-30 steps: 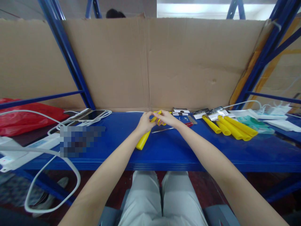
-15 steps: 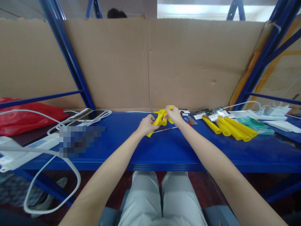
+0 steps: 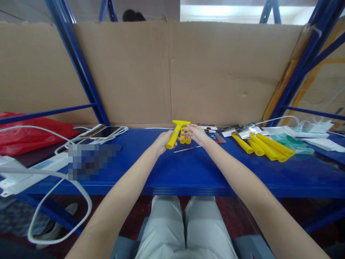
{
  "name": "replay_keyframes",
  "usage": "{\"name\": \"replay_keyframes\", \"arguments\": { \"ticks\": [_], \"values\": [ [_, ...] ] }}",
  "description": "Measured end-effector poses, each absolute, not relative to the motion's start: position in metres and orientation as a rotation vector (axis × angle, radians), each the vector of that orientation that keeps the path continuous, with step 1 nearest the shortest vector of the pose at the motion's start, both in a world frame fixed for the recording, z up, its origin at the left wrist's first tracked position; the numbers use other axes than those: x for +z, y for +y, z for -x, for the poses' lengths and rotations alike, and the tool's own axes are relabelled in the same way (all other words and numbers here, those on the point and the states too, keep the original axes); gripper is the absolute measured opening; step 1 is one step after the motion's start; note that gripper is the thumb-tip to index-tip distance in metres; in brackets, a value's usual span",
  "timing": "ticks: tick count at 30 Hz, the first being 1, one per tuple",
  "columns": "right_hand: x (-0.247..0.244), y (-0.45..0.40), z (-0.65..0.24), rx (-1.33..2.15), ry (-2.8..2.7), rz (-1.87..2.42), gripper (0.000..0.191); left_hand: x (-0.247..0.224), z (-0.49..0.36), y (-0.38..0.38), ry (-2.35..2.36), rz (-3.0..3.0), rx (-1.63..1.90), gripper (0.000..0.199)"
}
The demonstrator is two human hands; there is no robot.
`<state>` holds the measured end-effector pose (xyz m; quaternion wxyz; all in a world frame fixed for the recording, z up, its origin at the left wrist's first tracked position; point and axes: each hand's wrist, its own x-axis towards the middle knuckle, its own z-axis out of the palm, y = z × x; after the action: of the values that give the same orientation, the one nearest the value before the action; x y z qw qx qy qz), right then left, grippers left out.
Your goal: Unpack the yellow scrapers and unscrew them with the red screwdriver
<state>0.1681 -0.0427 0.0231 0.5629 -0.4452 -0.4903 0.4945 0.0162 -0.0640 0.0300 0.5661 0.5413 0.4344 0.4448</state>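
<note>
The yellow T-shaped tool [image 3: 175,136] is held near the tip of the red-handled screwdriver [image 3: 188,149], its crossbar pointing away from the person. The left hand [image 3: 162,141] has its fingers closed around the stem; the right hand [image 3: 197,133] has fingers somewhat spread at the crossbar's end, and whether they pinch it I cannot tell. To handle it well, I think, the left grip should be firm, with the right hand steadying the crossbar lightly.
</note>
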Motion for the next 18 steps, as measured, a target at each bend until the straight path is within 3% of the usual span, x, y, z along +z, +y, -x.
{"name": "replay_keyframes", "arguments": {
  "ticks": [2,6,12,18],
  "values": [
    [0.023,-0.044,-0.166,1.197,-1.101,0.981,0.005,0.029,-0.017,-0.066,0.974,-1.295,0.951,0.021],
    [0.024,-0.042,-0.167,1.151,-1.01,1.013,0.016,0.027,-0.019,-0.069,1.005,-1.391,0.966,0.015],
    [0.024,-0.039,-0.173,1.128,-0.919,1.014,0.02,0.025,-0.022,-0.078,1.081,-1.596,0.914,0.05],
    [0.028,-0.04,-0.181,1.021,-1.047,1.035,0.019,0.02,-0.024,-0.063,1.236,-1.649,1.125,0.051]
  ]
}}
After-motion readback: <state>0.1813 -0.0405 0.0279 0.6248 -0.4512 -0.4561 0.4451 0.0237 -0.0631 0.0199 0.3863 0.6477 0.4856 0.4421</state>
